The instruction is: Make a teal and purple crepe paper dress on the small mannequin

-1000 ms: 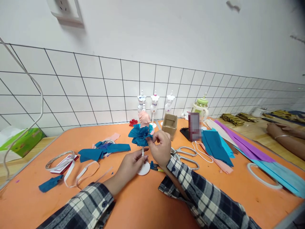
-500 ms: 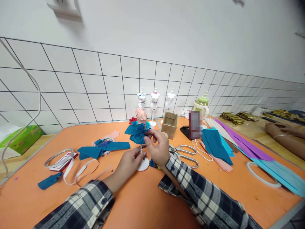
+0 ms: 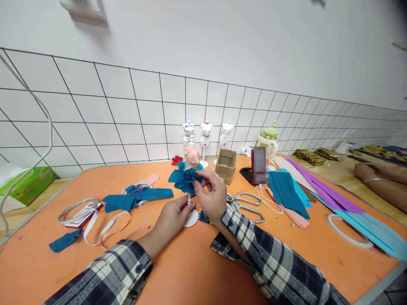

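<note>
In the middle of the table stands a small dress form with a peach paper top and a ruffled teal crepe paper skirt. Its white round base rests on the table. My left hand is closed around the stand's thin white post, just under the skirt. With thumb and fingers, my right hand pinches the skirt's right edge. Scissors lie beside my right wrist. Behind are more white mini dress forms and a red crumpled paper piece.
Teal paper scraps, a tape roll and a curled white ribbon lie to the left. A small cardboard box, a phone, a bottle and crepe paper sheets are at right. A co-worker's hands rest far right.
The dress form has turned and now leans less, its peach top shifting slightly right. The teal skirt looks more bunched. My hands stay in nearly the same place.
</note>
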{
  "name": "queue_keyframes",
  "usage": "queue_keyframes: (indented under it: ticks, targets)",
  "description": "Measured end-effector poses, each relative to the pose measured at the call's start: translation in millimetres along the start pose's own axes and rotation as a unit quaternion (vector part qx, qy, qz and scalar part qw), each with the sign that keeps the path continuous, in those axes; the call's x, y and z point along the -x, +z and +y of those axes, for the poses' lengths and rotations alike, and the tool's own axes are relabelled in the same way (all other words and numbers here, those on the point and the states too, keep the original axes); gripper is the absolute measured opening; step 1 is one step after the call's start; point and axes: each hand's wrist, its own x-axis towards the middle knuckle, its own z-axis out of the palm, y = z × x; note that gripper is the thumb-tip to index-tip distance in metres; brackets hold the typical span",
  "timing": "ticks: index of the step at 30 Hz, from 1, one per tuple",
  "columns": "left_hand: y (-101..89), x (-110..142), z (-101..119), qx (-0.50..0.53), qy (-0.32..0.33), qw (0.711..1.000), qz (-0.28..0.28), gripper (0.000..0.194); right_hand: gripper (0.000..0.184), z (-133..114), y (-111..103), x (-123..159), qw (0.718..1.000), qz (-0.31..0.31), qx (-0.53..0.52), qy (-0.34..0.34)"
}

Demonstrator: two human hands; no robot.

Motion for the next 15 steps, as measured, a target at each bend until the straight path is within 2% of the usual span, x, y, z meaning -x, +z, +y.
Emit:
queue_keyframes:
  ticks: [4, 8, 15]
  targets:
    - [-0.7, 0.3, 4.7, 0.001, -0.009, 1.000, 0.008, 0.031, 0.027, -0.1, 2.1, 3.1, 1.000, -0.019, 0.005, 0.010]
    - [-1.2, 0.4, 9.1, 0.019, -0.025, 0.999, 0.022, 0.033, 0.034, 1.5, 4.4, 6.1, 0.998, -0.029, -0.033, 0.038]
    - [-0.7, 0.3, 4.3, -0.022, -0.023, 0.999, 0.004, 0.032, 0.008, 5.3, 5.1, -0.4, 0.999, 0.019, -0.029, 0.007]
